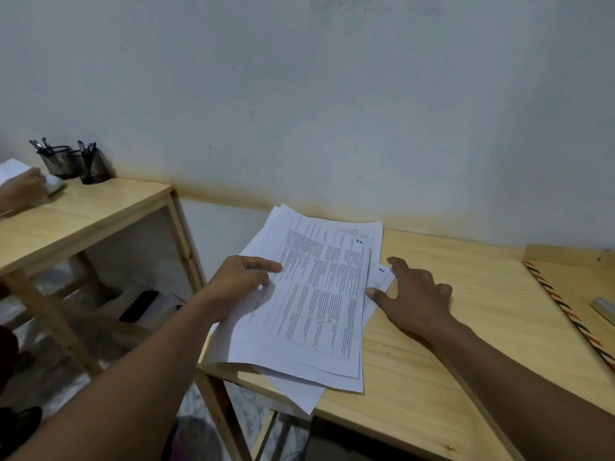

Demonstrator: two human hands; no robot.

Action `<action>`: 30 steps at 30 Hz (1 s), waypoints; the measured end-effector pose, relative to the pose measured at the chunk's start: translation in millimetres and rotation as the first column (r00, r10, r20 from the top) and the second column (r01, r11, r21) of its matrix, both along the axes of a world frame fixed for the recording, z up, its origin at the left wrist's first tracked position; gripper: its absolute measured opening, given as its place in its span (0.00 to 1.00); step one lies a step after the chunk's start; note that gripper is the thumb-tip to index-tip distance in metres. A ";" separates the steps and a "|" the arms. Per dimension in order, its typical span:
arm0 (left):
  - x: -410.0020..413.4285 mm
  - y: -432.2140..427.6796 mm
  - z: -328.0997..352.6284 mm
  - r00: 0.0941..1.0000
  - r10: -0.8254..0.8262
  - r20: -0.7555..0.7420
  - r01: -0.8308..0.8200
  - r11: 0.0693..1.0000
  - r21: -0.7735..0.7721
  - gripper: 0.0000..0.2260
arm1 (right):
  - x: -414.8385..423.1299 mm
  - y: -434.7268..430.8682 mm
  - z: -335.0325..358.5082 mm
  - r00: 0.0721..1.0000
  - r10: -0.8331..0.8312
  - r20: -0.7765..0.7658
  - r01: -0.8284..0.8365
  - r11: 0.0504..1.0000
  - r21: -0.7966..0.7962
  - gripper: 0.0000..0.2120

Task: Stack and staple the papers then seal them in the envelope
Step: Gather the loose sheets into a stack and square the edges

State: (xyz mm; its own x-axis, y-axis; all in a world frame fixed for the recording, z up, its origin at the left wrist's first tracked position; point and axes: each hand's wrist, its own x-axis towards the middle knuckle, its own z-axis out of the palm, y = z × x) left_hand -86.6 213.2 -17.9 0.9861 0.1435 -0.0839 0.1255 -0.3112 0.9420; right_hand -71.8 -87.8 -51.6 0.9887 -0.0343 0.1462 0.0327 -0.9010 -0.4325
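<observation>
At centre frame, a loose, fanned pile of printed papers [312,294] overhangs the left edge of a wooden surface [466,327]. The left hand [239,281] pinches the pile's left edge; the right hand [416,294], fingers [396,264] spread, presses its right edge. Unsquared sheets could slip off the overhang

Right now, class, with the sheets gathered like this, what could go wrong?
1. The papers are fanned unevenly and overhang the table edge; they might slide off.
2. The left hand grips only one side while the right hand touches a stray sheet, so stapling now would probably fix them crooked.
</observation>
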 end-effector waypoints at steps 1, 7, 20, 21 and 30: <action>1.0 1.7 -0.6 1.000 -0.002 -0.005 0.002 1.000 0.014 0.14 | 0.8 1.5 -0.5 1.000 -0.008 -0.007 0.008 1.000 0.000 0.35; 2.9 5.4 -2.0 1.000 -0.001 0.005 0.001 0.999 0.047 0.15 | 6.5 2.9 -6.2 0.990 -0.081 0.111 0.061 0.982 0.177 0.20; 9.7 -24.7 8.6 0.986 -0.121 0.112 0.115 0.991 0.061 0.14 | 19.0 9.5 34.9 0.973 -0.230 0.038 0.083 0.494 0.866 0.18; 11.4 -27.4 9.0 0.984 -0.133 0.119 0.127 0.990 0.059 0.13 | 19.6 8.4 37.7 0.973 -0.229 -0.016 0.115 0.426 0.897 0.17; 17.2 -55.6 -3.6 0.969 -0.202 0.145 0.196 0.979 0.054 0.11 | 13.6 0.0 32.0 0.988 -0.135 0.073 0.027 0.622 0.783 0.16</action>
